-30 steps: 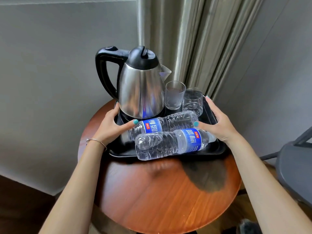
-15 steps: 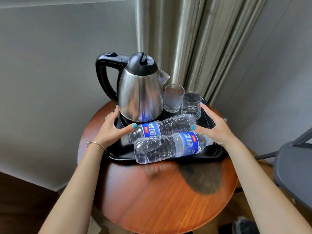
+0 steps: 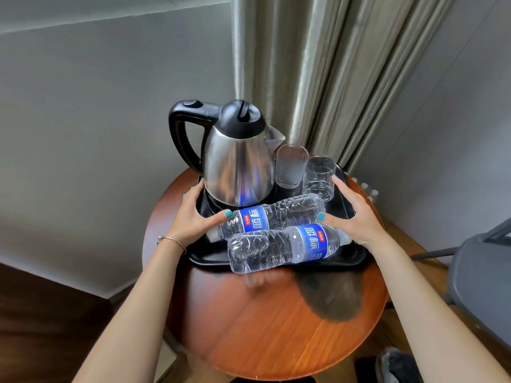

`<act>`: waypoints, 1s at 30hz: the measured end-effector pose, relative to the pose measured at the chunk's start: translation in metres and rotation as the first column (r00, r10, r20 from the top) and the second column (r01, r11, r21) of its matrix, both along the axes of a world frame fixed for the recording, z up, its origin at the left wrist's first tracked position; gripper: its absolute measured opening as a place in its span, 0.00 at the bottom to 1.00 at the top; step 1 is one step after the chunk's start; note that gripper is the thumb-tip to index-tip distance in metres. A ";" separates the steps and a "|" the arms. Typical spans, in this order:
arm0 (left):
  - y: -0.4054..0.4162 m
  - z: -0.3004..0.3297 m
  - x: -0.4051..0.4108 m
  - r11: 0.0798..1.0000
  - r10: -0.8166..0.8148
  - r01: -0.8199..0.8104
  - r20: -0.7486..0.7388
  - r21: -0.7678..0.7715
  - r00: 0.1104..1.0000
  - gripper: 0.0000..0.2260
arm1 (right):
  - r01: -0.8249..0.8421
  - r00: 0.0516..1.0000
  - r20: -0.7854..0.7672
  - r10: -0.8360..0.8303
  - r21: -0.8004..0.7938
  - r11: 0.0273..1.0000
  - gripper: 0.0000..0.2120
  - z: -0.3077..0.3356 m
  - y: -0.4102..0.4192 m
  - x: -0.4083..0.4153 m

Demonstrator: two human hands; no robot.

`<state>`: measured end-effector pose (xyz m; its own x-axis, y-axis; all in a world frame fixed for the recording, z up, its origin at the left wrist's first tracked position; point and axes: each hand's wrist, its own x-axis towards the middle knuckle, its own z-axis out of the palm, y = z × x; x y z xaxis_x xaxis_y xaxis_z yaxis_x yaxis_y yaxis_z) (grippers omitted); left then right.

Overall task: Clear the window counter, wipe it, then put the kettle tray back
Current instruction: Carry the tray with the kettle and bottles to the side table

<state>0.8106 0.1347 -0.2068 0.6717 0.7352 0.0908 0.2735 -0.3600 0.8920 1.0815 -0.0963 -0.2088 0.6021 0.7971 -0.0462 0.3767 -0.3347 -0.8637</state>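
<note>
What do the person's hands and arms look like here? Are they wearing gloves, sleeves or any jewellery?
No gloves and no sleeves: both forearms are bare as far as the picture shows. The left hand and the right hand have fingernails painted teal. A thin silver bangle circles the left wrist. No rings or watch are visible.

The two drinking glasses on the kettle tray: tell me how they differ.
The left glass looks frosted; the right glass is clear. The left glass stands beside the kettle, farther back; the right glass stands nearer, by the right hand. Both stand upright, empty, on the black tray.
</note>
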 end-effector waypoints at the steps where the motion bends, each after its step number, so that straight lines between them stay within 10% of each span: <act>1: 0.001 -0.001 0.000 1.000 0.001 -0.001 -0.002 -0.005 1.000 0.38 | 0.002 1.000 0.001 -0.002 0.004 1.000 0.42 0.002 0.000 -0.001; 30: 0.010 0.023 -0.009 0.991 -0.021 -0.013 -0.250 -0.133 0.968 0.56 | -0.038 0.999 -0.019 0.036 -0.113 0.993 0.44 0.053 0.011 -0.018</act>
